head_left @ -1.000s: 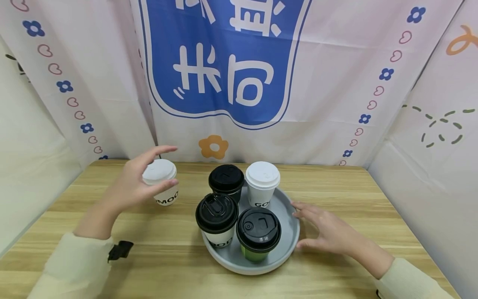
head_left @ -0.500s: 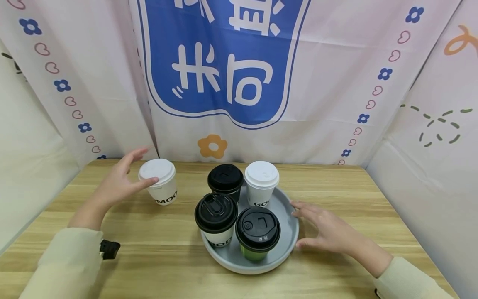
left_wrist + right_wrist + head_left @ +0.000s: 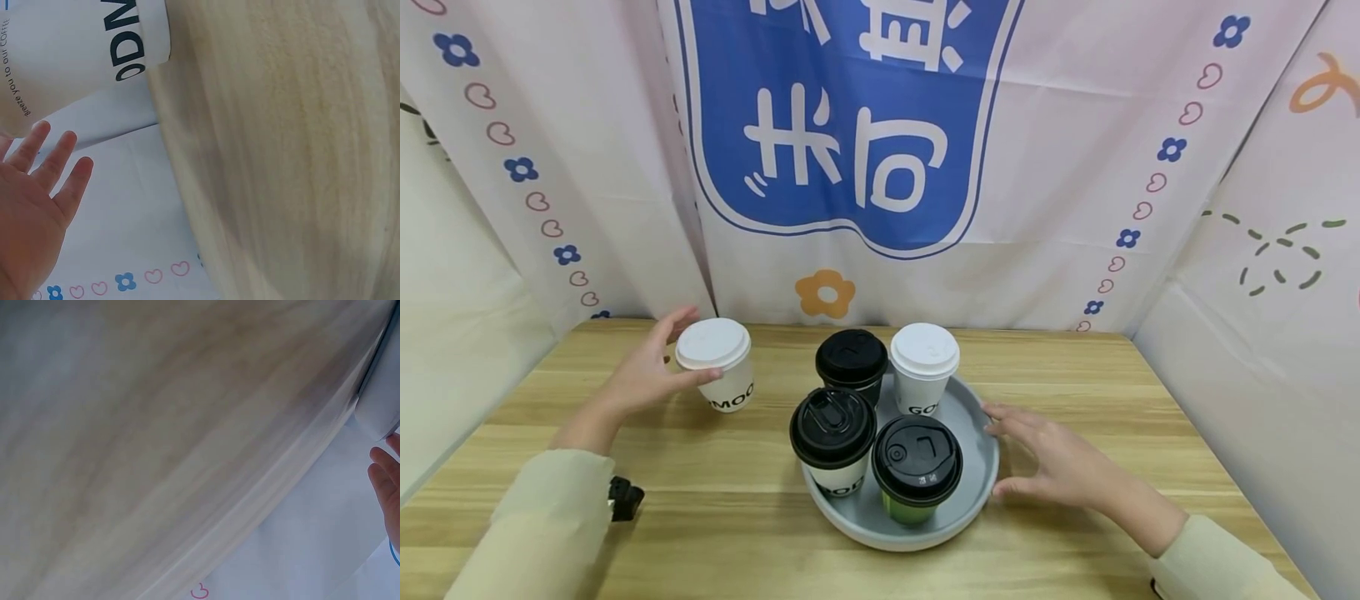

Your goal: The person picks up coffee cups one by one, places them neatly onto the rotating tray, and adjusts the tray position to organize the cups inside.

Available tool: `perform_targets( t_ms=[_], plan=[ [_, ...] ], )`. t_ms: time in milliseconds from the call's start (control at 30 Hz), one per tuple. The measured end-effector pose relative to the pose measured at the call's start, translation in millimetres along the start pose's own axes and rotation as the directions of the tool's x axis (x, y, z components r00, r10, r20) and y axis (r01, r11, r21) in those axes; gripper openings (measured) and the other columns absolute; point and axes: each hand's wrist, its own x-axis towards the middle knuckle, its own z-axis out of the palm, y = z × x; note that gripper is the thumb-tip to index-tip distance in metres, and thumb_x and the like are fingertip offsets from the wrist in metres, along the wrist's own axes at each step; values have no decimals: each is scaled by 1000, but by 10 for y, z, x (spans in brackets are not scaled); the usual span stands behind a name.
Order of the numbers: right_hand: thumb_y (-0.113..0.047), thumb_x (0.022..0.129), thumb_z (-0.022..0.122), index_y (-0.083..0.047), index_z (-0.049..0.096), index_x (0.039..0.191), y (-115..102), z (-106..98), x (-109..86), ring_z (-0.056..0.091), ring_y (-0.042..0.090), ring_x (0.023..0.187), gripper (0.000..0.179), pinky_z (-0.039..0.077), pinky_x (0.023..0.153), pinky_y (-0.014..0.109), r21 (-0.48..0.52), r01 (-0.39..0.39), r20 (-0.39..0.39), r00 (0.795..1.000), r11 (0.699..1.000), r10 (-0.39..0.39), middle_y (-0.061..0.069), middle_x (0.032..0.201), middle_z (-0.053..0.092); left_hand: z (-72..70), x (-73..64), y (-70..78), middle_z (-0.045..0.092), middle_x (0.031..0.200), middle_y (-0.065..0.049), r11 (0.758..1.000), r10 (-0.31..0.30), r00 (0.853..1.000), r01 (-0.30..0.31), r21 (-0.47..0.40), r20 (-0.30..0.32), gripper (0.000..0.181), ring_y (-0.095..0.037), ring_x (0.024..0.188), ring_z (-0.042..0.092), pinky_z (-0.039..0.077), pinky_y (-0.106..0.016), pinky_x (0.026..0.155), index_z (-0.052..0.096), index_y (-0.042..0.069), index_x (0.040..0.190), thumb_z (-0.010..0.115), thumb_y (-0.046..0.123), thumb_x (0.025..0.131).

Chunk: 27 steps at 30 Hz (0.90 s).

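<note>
A white paper cup with a white lid stands on the table at the left, black lettering on its side. My left hand is spread at its left side, thumb in front and forefinger behind. In the left wrist view, extended fingers show close to the cup wall. My right hand has its fingertips at the right rim of a round grey tray, fingers relaxed. On the tray stand a black-lidded white cup, a black-lidded green cup, a black cup and a white-lidded cup.
The wooden table reaches back to a white curtain with a blue panel. White cloth walls flank both sides. The lone cup stands left of the tray, near the table's back edge.
My left hand has drawn back leftward from over the lone cup, then lowered to its side with thumb and fingers around it. The right hand, tray and cups stay put.
</note>
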Motion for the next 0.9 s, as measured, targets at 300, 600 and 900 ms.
perform_targets(
  t_ms=[300,600,900],
  plan=[
    [-67,76,71,-10,65,125,5,1,-2,54,32,133,76,46,106,50,12,0,-4,1000,1000,0,13,150,50,45,-3,-19,29,157,-28,1000,-19,999,20,-19,35,106,-53,140,33,32,-73,106,12,11,160,81,36,83],
    [-68,75,70,-8,60,135,13,-5,21,53,32,134,85,45,107,51,20,-10,2,1000,1000,10,10,149,52,71,-18,-12,38,151,-29,999,-38,999,39,-24,25,98,-51,136,38,36,-70,105,21,7,157,80,36,84],
    [-66,74,71,-7,56,139,32,-31,15,51,33,136,89,44,108,52,69,-31,30,999,997,29,11,152,47,78,-40,2,41,149,-28,999,-28,1000,28,-41,13,94,-49,133,42,39,-68,104,24,7,155,80,34,84]
  ],
)
